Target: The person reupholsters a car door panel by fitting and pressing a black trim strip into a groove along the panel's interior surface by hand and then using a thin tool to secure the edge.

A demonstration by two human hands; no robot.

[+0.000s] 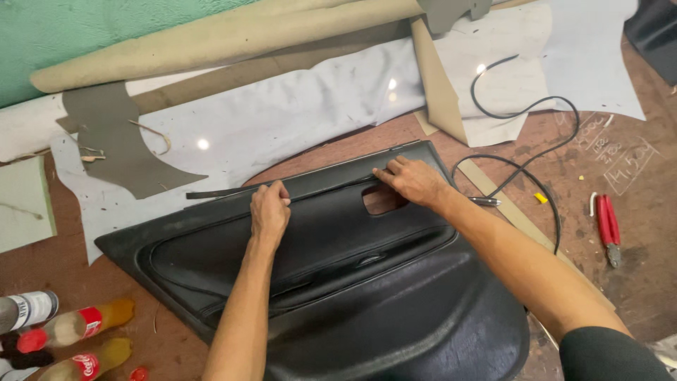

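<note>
A black car door panel (367, 296) lies flat on the brown worktable (635, 268), covered in dark leather-like material. My left hand (269, 212) presses down on the panel's upper edge with curled fingers, near a thin black strip (218, 192) that runs along that edge. My right hand (416, 181) rests flat on the same upper edge further right, fingertips pushing the covering just above the handle opening (383, 200). Neither hand grips a tool.
Red-handled pliers (608, 224) lie at the right. A black cable (525, 162) loops behind the panel, with a pen (485, 202) beside it. White, grey and beige sheets and a beige roll (211, 42) lie behind. Several bottles (70, 328) lie at the lower left.
</note>
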